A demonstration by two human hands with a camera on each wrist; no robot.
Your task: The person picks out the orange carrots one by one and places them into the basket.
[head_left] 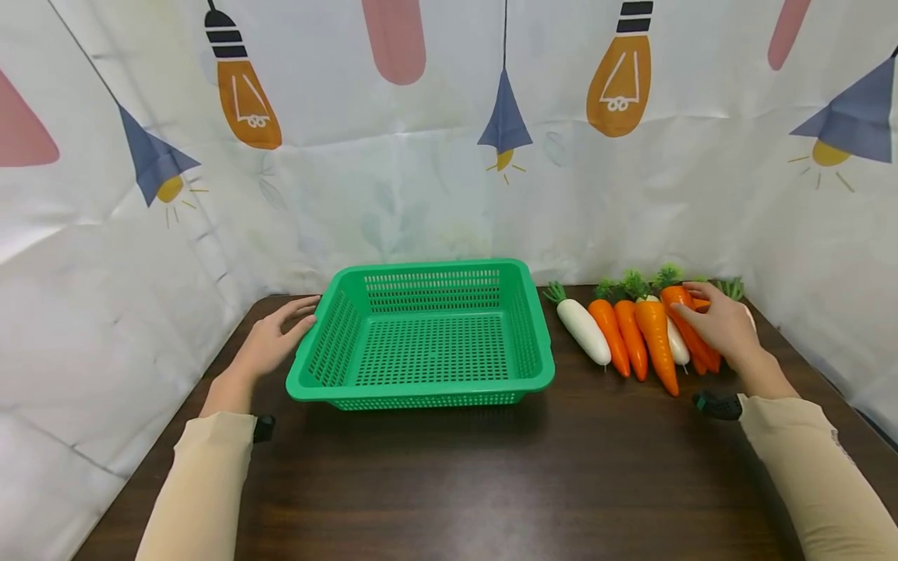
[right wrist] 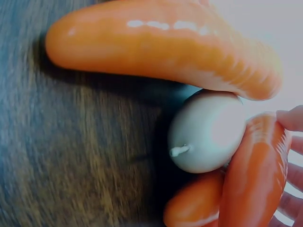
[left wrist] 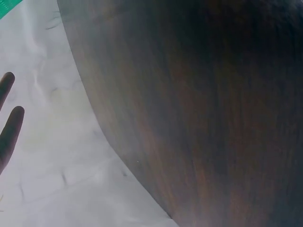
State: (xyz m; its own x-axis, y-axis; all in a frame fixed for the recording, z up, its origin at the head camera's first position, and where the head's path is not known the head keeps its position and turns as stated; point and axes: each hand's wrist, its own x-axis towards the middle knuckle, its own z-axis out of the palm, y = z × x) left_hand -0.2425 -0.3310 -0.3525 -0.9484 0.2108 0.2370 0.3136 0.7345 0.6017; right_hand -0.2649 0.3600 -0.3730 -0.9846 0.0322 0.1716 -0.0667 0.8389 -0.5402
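On the left, my left hand (head_left: 277, 335) is beside a green plastic basket (head_left: 421, 389), its loosely extended fingers right at the basket's left rim. Two of its fingertips (left wrist: 14, 118) show at the edge of the left wrist view. At the right, my right hand (head_left: 722, 319) is over a row of vegetables, thumb and fingers around the upper part of an orange carrot (right wrist: 255, 175). Close against that carrot lie a white radish (right wrist: 206, 132) and another, larger-looking carrot (right wrist: 161, 42). The held carrot's leafy top is partly hidden by the hand.
Left of the held carrot lie several more carrots (head_left: 609, 335) and a white radish (head_left: 584, 331) with green leaves. Everything stands on a dark wooden table (head_left: 449, 483). A white patterned cloth (head_left: 435, 195) hangs behind and along the sides.
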